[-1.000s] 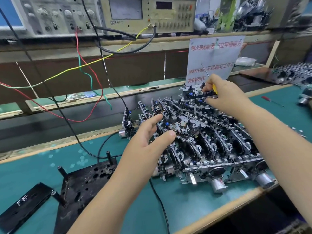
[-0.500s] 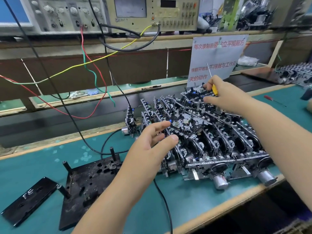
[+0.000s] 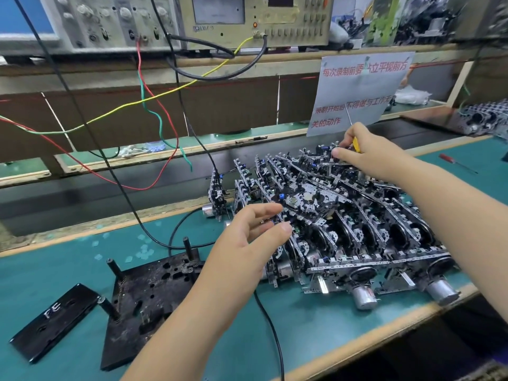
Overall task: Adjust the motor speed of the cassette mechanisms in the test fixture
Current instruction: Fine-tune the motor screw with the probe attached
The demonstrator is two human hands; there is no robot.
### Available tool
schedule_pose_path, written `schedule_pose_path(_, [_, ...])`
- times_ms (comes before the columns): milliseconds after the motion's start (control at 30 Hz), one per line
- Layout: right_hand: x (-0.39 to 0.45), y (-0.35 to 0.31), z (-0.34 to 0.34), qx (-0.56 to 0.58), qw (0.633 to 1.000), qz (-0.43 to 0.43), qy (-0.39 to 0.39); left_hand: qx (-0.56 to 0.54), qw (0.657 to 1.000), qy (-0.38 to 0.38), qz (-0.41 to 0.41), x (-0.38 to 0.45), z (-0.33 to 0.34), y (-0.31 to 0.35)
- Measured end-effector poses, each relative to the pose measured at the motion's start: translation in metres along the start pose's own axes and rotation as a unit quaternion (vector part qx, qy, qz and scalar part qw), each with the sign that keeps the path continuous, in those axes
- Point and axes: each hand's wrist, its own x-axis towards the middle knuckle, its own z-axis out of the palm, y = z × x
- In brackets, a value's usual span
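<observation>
Head view. Since the earlier frame: left hand (image 3: 247, 237) drawn slightly back and lower over the near-left edge of the mechanisms (image 3: 343, 215); right hand (image 3: 368, 152) kept at the far row, little changed.

Surface: green mat (image 3: 49, 268) on a bench with a wooden front edge. Behind it a dark recessed strip, then a raised wooden shelf carrying test instruments (image 3: 192, 20).

Left hand: fingers loosely spread and relaxed, gripping nothing, thumb tip just beside a mechanism edge. Right hand: fingers curled round a yellow-handled screwdriver (image 3: 355, 141), thin shaft pointing up and away; fingertips at the top of a far mechanism.

Mechanisms: stacked in leaning rows at centre right of the mat, motors (image 3: 364, 296) protruding at the near edge. One separate unit upright at the left of the stack.

Fixture (image 3: 154, 295): black plate with upright pegs, near left, unloaded. Black cassette-shaped plate (image 3: 52, 323) just left of it.

Surroundings: red, green, yellow and black wires (image 3: 154, 111) hanging from the instruments; a black cable crossing the mat beneath the left forearm. Paper notice (image 3: 357, 92) behind the right hand. Red screwdriver (image 3: 456, 163) far right on the mat.
</observation>
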Motion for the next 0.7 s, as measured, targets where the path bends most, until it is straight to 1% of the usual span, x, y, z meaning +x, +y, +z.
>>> schedule_pose_path(233, [-0.004, -0.007, -0.001, -0.008, 1.0, 0.013, 0.0, -0.007, 1.0, 0.023, 0.012, 0.0, -0.004, 0.002])
schedule_pose_path(267, [-0.007, -0.012, -0.002, -0.018, 1.0, 0.013, 0.013, -0.01, 0.999, 0.027, 0.017, -0.001, -0.006, 0.002])
schedule_pose_path(333, [-0.016, -0.03, -0.003, -0.018, 0.998, -0.001, 0.064, -0.023, 0.999, 0.033, 0.028, -0.002, -0.011, 0.001])
schedule_pose_path(400, [-0.034, -0.062, 0.002, 0.023, 0.993, -0.038, 0.111, -0.054, 0.997, 0.05, 0.036, -0.004, -0.018, 0.0])
schedule_pose_path(433, [-0.046, -0.081, 0.009, 0.056, 0.99, -0.062, 0.115, -0.072, 0.995, 0.063, 0.04, -0.006, -0.023, 0.0])
schedule_pose_path(500, [-0.076, -0.124, 0.029, 0.148, 0.977, -0.126, 0.085, -0.093, 0.99, 0.097, 0.043, -0.009, -0.034, 0.0])
schedule_pose_path(567, [-0.109, -0.168, 0.053, 0.249, 0.951, -0.178, 0.044, -0.089, 0.987, 0.127, 0.048, -0.016, -0.048, -0.001])
schedule_pose_path(633, [-0.138, -0.206, 0.076, 0.336, 0.921, -0.197, -0.003, -0.065, 0.984, 0.152, 0.059, -0.029, -0.067, -0.002])
schedule_pose_path(700, [-0.159, -0.238, 0.097, 0.387, 0.899, -0.202, -0.043, -0.049, 0.976, 0.202, 0.061, -0.048, -0.094, -0.006])
